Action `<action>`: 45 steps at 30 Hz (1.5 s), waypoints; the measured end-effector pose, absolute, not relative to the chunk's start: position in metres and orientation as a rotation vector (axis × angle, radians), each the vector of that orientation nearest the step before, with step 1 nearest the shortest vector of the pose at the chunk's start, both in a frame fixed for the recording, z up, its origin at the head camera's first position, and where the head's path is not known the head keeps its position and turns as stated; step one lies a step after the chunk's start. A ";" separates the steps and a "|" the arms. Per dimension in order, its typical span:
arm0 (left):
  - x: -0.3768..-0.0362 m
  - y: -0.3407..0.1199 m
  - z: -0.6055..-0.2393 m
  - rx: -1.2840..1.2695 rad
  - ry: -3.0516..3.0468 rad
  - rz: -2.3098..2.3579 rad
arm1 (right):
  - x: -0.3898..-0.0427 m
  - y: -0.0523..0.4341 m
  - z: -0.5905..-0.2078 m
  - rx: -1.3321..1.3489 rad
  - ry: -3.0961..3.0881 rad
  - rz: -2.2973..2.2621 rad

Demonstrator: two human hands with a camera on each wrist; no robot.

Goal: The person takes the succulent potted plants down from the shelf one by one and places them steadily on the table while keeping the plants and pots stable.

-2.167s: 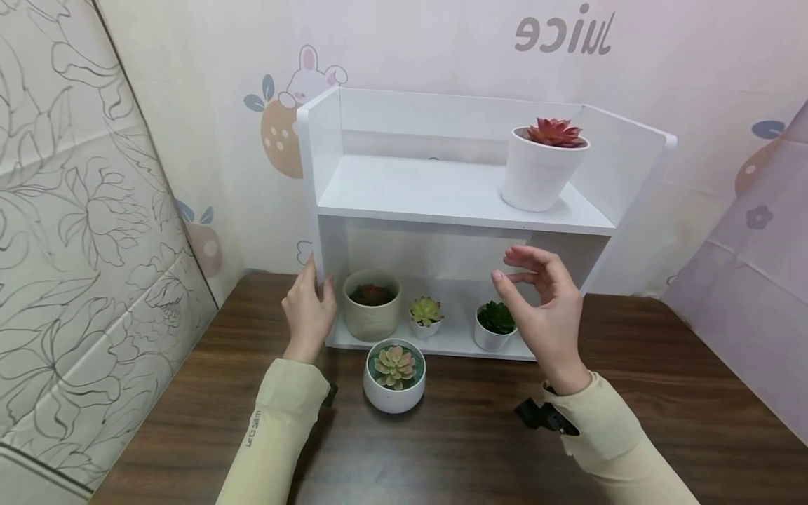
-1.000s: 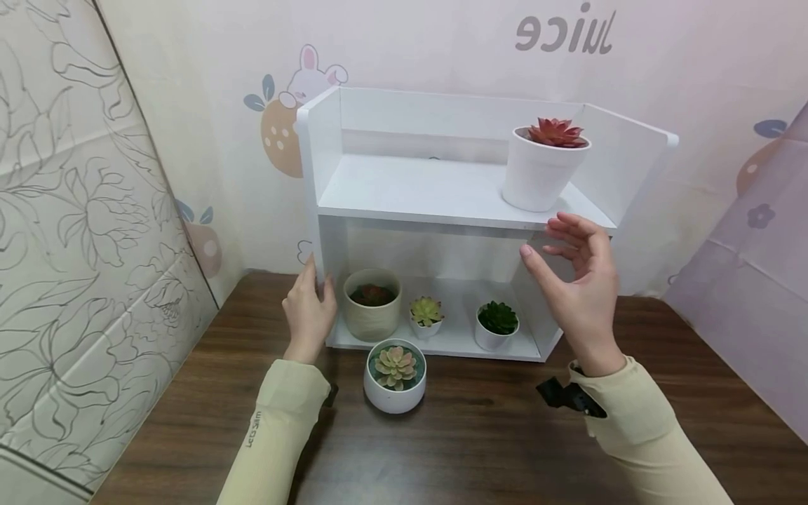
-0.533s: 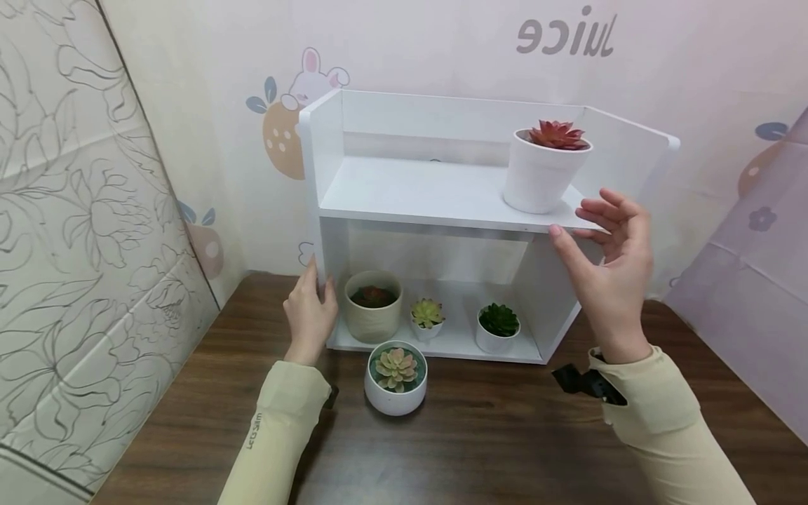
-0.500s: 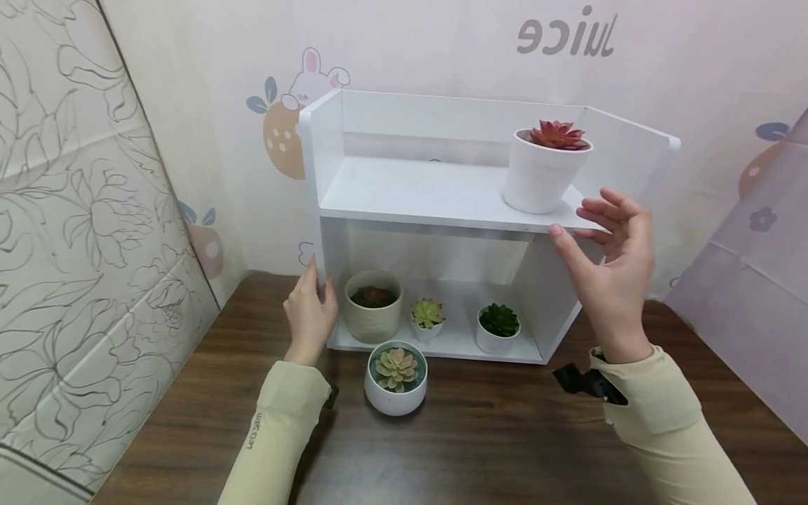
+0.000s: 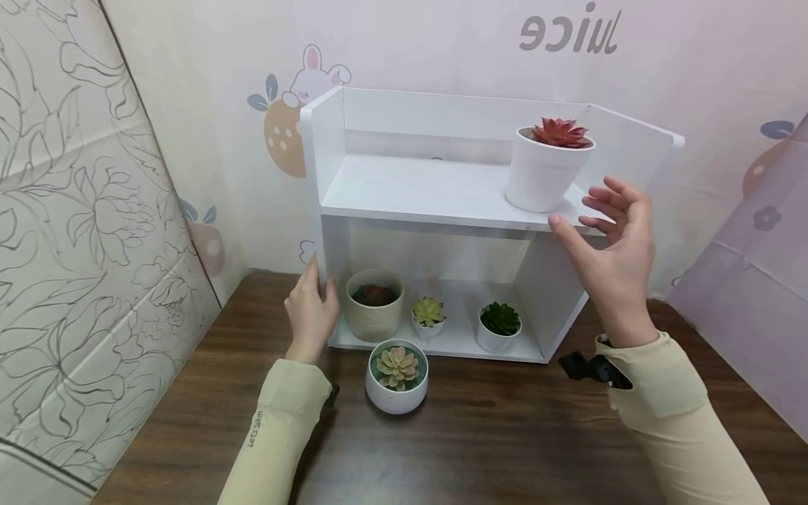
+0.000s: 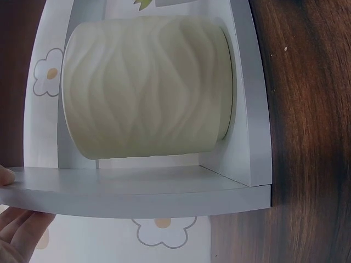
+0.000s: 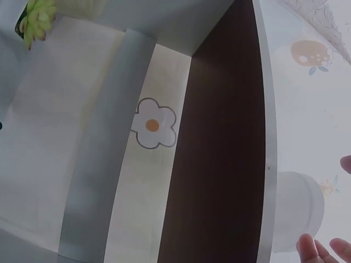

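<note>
Dark wood counter (image 5: 480, 449) carries a white two-tier shelf unit (image 5: 442, 193), set vs. a wall with cartoon prints; a flower-pattern panel (image 5: 76, 231) leans at the left.

Shelf unit: upper board holds one tall white pot w/ red succulent (image 5: 544, 168), near the right end. Lower board holds three pots in a row — beige ribbed pot (image 5: 373, 304) at left, tiny white pot w/ yellow-green succulent (image 5: 428, 317) in the middle, small white pot w/ dark green succulent (image 5: 499, 326) at right. In the left wrist view the beige ribbed pot fills most of the frame, standing on the lower board just beside the side panel.

On the counter, just in front of the unit's lower edge & apart from it: round white bowl-pot w/ pink-green succulent (image 5: 396, 375).

Left hand (image 5: 309, 308): fingers straight, lying flat vs. the outer face of the unit's left side panel near its base, thumb at the front edge; grips nothing. Fingertips show at the board edge in the left wrist view.

Right hand (image 5: 611, 252): raised at the right front corner of the upper board, fingers loosely spread & a bit curved, holding nothing — thumb tip at or just under the board's front edge, fingers just beside the tall white pot, not touching it as far as I can tell.
</note>
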State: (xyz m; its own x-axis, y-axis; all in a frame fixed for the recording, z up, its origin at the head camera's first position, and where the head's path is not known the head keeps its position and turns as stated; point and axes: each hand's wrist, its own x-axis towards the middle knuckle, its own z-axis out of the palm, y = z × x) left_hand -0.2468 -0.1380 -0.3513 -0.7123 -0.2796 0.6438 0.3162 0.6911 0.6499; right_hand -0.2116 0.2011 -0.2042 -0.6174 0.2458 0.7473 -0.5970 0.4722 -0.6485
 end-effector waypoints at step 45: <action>-0.246 -0.138 -0.351 -0.033 -2.123 -1.004 | -0.255 0.212 -0.176 0.024 -2.252 1.226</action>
